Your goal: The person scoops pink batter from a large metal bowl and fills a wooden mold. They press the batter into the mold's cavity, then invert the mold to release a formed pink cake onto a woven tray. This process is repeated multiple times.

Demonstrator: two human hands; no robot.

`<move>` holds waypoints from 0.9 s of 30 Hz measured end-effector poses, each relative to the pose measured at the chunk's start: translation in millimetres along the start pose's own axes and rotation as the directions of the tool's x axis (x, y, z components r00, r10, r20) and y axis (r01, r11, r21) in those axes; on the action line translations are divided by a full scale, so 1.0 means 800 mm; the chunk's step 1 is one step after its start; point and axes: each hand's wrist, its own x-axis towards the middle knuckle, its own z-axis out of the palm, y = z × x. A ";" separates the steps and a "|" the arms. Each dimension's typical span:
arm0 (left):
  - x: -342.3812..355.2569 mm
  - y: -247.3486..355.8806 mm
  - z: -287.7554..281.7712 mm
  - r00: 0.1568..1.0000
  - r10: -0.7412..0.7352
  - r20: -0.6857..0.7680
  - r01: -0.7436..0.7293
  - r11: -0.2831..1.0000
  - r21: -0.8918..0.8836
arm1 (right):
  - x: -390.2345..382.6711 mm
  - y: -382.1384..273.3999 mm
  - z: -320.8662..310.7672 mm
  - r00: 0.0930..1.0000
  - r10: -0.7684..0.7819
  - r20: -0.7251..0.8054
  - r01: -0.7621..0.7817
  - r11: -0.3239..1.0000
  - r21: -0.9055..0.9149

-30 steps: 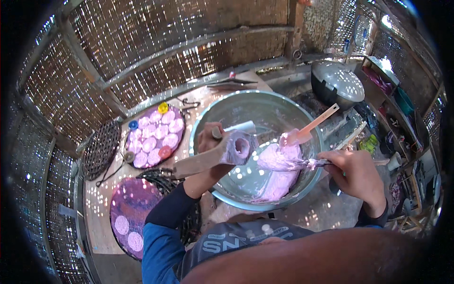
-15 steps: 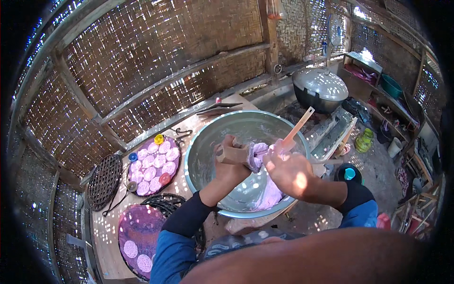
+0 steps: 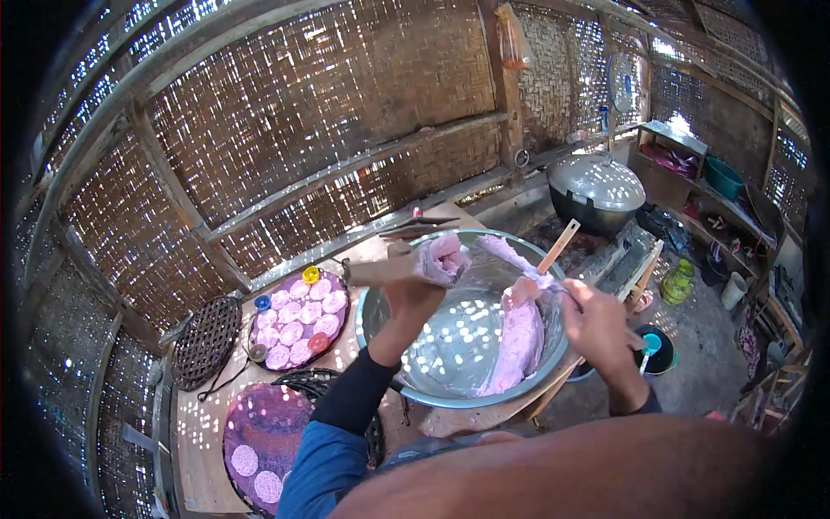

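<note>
So the pink dough [image 3: 521,346] is the star here: it's looking soft, sticky and pale lilac-pink, kind of lumpy up top and smearing out thinner toward the bottom. It's slumping in a long heap inside the big greenish-grey bowl [image 3: 432,363], hugging the wall from about 3 to 5 o'clock. The rest of the bowl is showing thin smears and loads of little sun spots.

The left hand [image 3: 413,303] is gripping a wooden tool [image 3: 380,274] at the bowl's 10 o'clock, though the wood is hiding most of the fingers. The tool's hollow head is tipping its mouth toward the camera around 12 o'clock, and more pink stuff is filling it, looking rough and folded. The right hand [image 3: 598,324] is at 3 o'clock, with its fingers closing around a utensil [image 3: 512,258] that's pointing toward 12 o'clock and wearing a thick pink coat. I can't tell what shape is hiding under that.

A spatula [image 3: 560,245] with a peachy handle is leaning out at 2 o'clock, its lower end meeting the dough. Over at 9 o'clock, a round tray [image 3: 300,314] is holding a bunch of bumpy pink discs, and at 8 o'clock a purple tray [image 3: 264,417] is carrying two more.
</note>
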 end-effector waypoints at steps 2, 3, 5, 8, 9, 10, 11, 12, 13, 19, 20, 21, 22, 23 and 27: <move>0.004 0.013 0.000 0.978 0.138 -0.155 -0.159 0.978 -0.136 | -0.004 0.003 0.031 1.000 0.017 0.004 -0.018 0.997 0.079; 0.000 0.013 0.001 0.956 0.190 -0.223 -0.234 0.953 -0.190 | -0.006 -0.004 0.047 0.999 0.044 0.019 -0.047 0.987 0.152; -0.010 0.003 0.003 0.989 0.122 -0.089 -0.122 0.992 0.001 | -0.012 -0.018 0.075 0.999 0.039 -0.027 -0.030 0.961 0.275; -0.022 -0.014 0.014 0.985 0.162 -0.053 -0.156 0.982 0.103 | -0.025 -0.026 0.097 0.995 -0.003 -0.095 0.038 0.932 0.361; -0.025 -0.017 0.012 0.993 0.104 -0.049 -0.104 0.995 0.008 | -0.030 -0.031 0.092 0.999 -0.003 -0.052 0.021 0.937 0.349; -0.028 -0.020 0.010 0.998 0.048 -0.045 -0.052 0.995 -0.088 | -0.032 -0.034 0.089 1.000 -0.002 -0.010 0.005 0.942 0.335; -0.030 -0.021 0.006 0.995 -0.103 0.004 0.100 0.956 -0.274 | -0.034 -0.035 0.089 0.999 -0.043 -0.023 0.048 0.932 0.360; -0.032 -0.020 0.003 0.968 -0.236 0.081 0.246 0.860 -0.446 | -0.036 -0.035 0.087 0.996 -0.080 -0.039 0.088 0.921 0.380; -0.029 -0.020 -0.004 0.943 -0.309 0.127 0.333 0.843 -0.423 | -0.038 -0.034 0.085 0.992 -0.116 -0.055 0.128 0.908 0.400; -0.015 -0.066 -0.094 0.930 -0.344 -0.130 0.242 0.840 -0.486 | -0.005 0.009 0.032 0.926 -0.345 0.155 0.335 0.938 0.086; -0.017 -0.088 -0.112 0.947 -0.292 -0.136 0.257 0.939 -0.229 | 0.003 0.019 0.022 0.945 -0.264 0.194 0.283 0.957 -0.072; -0.019 -0.079 -0.120 0.848 -0.492 -0.197 0.256 0.705 -0.661 | 0.014 0.029 0.019 0.932 -0.224 0.286 0.294 0.927 -0.233; -0.015 -0.067 -0.149 0.820 -0.535 -0.202 0.307 0.710 -0.634 | 0.022 0.057 0.029 0.880 -0.374 0.295 0.457 0.836 -0.304; -0.020 -0.058 -0.181 0.812 -0.561 -0.161 0.292 0.629 -0.720 | 0.028 0.046 0.043 0.886 -0.309 0.346 0.439 0.799 -0.410; -0.032 -0.050 -0.241 0.835 -0.547 -0.051 0.068 0.194 -0.979 | 0.010 0.057 0.121 0.883 -0.165 0.439 0.398 0.760 -0.514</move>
